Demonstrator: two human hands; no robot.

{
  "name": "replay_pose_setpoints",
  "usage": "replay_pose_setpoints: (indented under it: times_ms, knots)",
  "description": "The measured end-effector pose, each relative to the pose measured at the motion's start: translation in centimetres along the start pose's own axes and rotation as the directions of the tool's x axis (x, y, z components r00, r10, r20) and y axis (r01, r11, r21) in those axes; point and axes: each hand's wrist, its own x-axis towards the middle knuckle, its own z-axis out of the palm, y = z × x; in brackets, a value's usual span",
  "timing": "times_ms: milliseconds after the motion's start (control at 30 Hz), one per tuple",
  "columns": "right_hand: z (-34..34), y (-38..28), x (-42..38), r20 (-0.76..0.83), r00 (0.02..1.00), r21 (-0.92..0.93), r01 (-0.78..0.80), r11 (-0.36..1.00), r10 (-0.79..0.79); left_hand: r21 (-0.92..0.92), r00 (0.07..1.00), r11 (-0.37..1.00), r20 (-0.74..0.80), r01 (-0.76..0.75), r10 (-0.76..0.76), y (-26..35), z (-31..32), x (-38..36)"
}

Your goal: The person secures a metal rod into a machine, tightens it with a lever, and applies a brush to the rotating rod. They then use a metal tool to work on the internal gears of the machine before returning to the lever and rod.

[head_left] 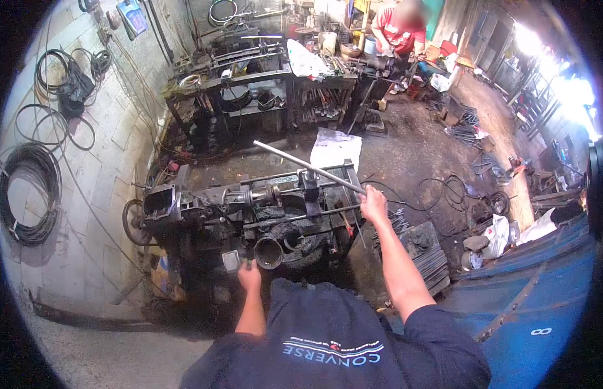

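Observation:
My right hand [374, 204] is closed round the lower right end of a long pale metal rod [301, 162], which slants up to the left above the machine. Low at the machine's front, my left hand [249, 275] is beside a small light square piece [231, 260]; its fingers are too blurred to tell whether they hold anything. A dark, greasy lathe-like machine [291, 211] with a round spindle part and long bars stands before me. Near my left hand, a round metal cup [269, 253] sits at the machine's front.
A handwheel [134, 214] is at the machine's left end. Behind stands a workbench [249, 79] with metal parts. Another person in a red shirt [398, 32] works at the back. Metal rods [431, 259] lie stacked at right, near a blue corrugated sheet [534, 279].

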Motion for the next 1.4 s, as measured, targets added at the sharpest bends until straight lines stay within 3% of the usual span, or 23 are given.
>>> replay_pose_setpoints:
  times_ms: [1400]
  knots:
    - [0.0,0.4,-0.5,-0.047,0.999,-0.002,-0.001,1.0,0.0,0.02,0.999,0.999,-0.016,-0.03,0.03,-2.3,1.1,0.9]
